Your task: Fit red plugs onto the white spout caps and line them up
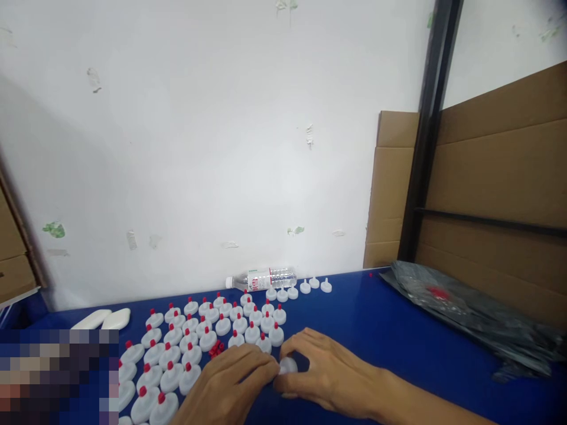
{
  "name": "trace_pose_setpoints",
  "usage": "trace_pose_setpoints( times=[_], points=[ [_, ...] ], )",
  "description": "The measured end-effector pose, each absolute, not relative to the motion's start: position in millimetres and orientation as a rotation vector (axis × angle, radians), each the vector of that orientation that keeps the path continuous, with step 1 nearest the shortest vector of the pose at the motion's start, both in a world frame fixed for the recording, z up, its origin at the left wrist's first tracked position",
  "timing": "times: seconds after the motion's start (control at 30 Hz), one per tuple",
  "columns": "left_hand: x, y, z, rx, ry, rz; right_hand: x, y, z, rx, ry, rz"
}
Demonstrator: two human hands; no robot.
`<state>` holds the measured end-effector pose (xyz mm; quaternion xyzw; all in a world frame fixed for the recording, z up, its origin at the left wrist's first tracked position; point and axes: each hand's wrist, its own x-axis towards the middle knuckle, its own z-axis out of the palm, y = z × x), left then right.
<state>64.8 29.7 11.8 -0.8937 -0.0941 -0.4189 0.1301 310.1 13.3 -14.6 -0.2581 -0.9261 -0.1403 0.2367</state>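
Note:
A translucent white cap [289, 366] sits between my hands, low in the middle of the view. My right hand [330, 372] curls its thumb and fingers around this cap. From the left, my left hand [234, 378] reaches to it with fingers pressed together; whatever is in their tips is hidden. Several white nozzle caps with red tips [170, 376] stand in loose rows left of and beyond my hands. A small heap of loose red tips [217, 349] lies just beyond my left hand. Near the wall are several white caps without red tips [305, 287].
A clear plastic bottle [270, 279] lies along the wall. Two white rounded objects [116, 319] rest at the left of the blue table [354, 319]. Dark plastic sheeting [460, 319] covers the right side, with cardboard [500, 177] and a black post [425, 136] behind it.

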Motion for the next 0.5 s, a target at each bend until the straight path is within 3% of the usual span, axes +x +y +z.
trace_pose_setpoints(
  times=[0.5],
  points=[
    [60.8,46.0,-6.4,-2.616,-0.312,-0.983,307.7,6.4,-23.4,-0.762,-2.518,-0.28]
  ],
)
